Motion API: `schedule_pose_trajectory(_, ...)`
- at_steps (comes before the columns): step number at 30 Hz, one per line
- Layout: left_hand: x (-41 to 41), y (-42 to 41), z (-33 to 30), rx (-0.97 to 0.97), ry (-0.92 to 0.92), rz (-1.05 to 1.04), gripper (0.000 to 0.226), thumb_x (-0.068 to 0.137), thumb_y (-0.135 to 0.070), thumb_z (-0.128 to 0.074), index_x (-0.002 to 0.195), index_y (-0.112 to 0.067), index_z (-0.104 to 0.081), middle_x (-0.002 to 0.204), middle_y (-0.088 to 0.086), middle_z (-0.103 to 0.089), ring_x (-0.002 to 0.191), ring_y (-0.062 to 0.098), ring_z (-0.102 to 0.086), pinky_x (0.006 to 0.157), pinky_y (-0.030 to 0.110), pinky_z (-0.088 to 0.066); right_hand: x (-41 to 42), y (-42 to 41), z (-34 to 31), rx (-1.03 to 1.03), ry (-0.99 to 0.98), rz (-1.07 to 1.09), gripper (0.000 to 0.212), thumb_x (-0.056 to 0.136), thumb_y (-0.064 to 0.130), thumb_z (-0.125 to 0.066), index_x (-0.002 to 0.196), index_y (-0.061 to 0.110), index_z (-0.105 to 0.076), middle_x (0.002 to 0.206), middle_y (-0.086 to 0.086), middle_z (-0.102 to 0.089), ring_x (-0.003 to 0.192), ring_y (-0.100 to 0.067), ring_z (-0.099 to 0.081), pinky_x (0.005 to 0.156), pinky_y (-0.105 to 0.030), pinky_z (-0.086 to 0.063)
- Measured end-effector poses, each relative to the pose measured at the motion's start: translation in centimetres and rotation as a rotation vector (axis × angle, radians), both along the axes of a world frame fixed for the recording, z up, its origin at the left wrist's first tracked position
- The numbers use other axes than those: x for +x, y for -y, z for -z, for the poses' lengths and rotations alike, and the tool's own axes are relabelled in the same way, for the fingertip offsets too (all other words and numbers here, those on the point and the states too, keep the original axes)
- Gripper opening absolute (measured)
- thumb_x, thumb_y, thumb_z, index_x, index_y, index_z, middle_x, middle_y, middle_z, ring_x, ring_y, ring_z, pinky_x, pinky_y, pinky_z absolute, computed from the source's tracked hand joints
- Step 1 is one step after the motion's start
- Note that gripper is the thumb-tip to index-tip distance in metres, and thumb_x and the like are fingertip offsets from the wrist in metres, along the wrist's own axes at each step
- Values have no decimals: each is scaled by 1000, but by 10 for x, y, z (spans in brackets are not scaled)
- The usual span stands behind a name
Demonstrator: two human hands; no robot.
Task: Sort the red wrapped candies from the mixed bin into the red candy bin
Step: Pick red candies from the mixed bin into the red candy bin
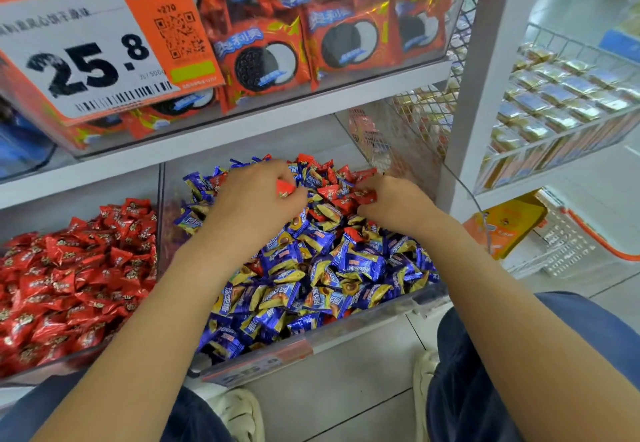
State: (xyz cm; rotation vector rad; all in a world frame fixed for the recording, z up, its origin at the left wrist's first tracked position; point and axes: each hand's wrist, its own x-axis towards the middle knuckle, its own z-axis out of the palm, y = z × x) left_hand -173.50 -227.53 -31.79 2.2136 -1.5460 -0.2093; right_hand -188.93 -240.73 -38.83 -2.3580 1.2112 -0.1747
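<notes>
A: Hands' state?
B: Left hand [254,195] pinched a red candy [285,188]; right hand [393,202] gripped red ones [363,195], both deep in mixed bin [346,332]. Likely batching before red candy bin [69,360].

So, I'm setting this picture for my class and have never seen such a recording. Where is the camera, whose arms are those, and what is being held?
The one camera sits on a person's head, looking down at their own bare hands; there is no machine. Both reach into the mixed bin of blue and red candies on a shop shelf. The left hand holds a red candy; the right hand pinches red candies at the back of the pile. The red bin, holding only red candies, stands left of it.
</notes>
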Motion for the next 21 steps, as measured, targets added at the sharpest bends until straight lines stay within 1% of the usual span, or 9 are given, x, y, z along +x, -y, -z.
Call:
schedule_pose_trajectory(3, -10, 36, 10, 59, -81, 109, 8, 87, -18, -63, 90, -21, -56, 92, -2, -52, 91, 19, -54, 71, 25, -33, -1, -3, 2, -54, -11, -9, 39, 83, 30, -61, 122, 28, -59, 119, -4, -64, 104, -26, -59, 80, -33, -49)
schedule_pose_trajectory(5, -15, 56, 15, 154, -28, 211, 24, 88, -12, -61, 110, -22, -57, 114, 3, -50, 105, 20, -52, 79, 23, -34, -3, -3, 2, -56, -12, -64, 44, 84, 27, -59, 127, 26, -55, 118, -7, -64, 104, -27, -59, 79, -32, -47)
schedule_pose_trajectory(7, -21, 70, 18, 312, 51, 293, 44, 89, -22, -64, 131, -22, -51, 130, 8, -47, 116, 24, -49, 88, 26, -36, -5, -5, 2, -39, -10, -129, 53, 86, 25, -56, 138, 26, -45, 121, -9, -62, 108, -29, -58, 77, -29, -41)
schedule_pose_trajectory(8, -23, 76, 21, 398, 100, 321, 52, 87, -30, -67, 135, -21, -49, 132, 8, -49, 118, 25, -48, 91, 28, -38, -6, -6, 2, -34, -9, -150, 53, 88, 28, -55, 139, 27, -44, 123, -9, -62, 109, -29, -57, 77, -28, -39)
schedule_pose_trajectory(10, -27, 85, 30, 523, 205, 357, 55, 82, -44, -70, 128, -18, -55, 123, 7, -59, 112, 26, -54, 90, 33, -46, -6, -5, 4, -45, -14, -165, 45, 90, 37, -52, 134, 28, -50, 121, -9, -63, 109, -29, -58, 78, -29, -39)
schedule_pose_trajectory(12, -31, 88, 40, 541, 285, 343, 50, 81, -49, -68, 120, -19, -59, 111, 5, -64, 103, 26, -59, 81, 36, -50, -7, -5, 4, -43, -11, -140, 41, 90, 40, -52, 130, 27, -54, 118, -9, -65, 107, -30, -59, 76, -30, -41)
schedule_pose_trajectory(15, -35, 82, 47, 479, 360, 323, 35, 88, -46, -62, 114, -22, -62, 102, 4, -64, 95, 26, -59, 65, 33, -43, -9, -9, 2, -44, -2, -102, 38, 88, 36, -55, 122, 22, -59, 109, -10, -66, 102, -30, -60, 71, -30, -43)
schedule_pose_trajectory(18, -27, 74, 50, 356, 255, 308, 20, 94, -39, -54, 107, -25, -62, 91, 1, -63, 89, 24, -60, 62, 30, -42, -12, -10, -2, -49, 34, -60, 36, 84, 23, -57, 119, 16, -60, 104, -10, -66, 98, -28, -60, 66, -28, -40)
schedule_pose_trajectory(21, -19, 67, 51, 264, 160, 315, 21, 98, -30, -47, 93, -18, -63, 73, 2, -58, 72, 22, -56, 56, 28, -37, -15, -12, -5, -50, 51, -57, 39, 82, 22, -62, 120, 13, -59, 107, -10, -66, 98, -27, -59, 70, -29, -44)
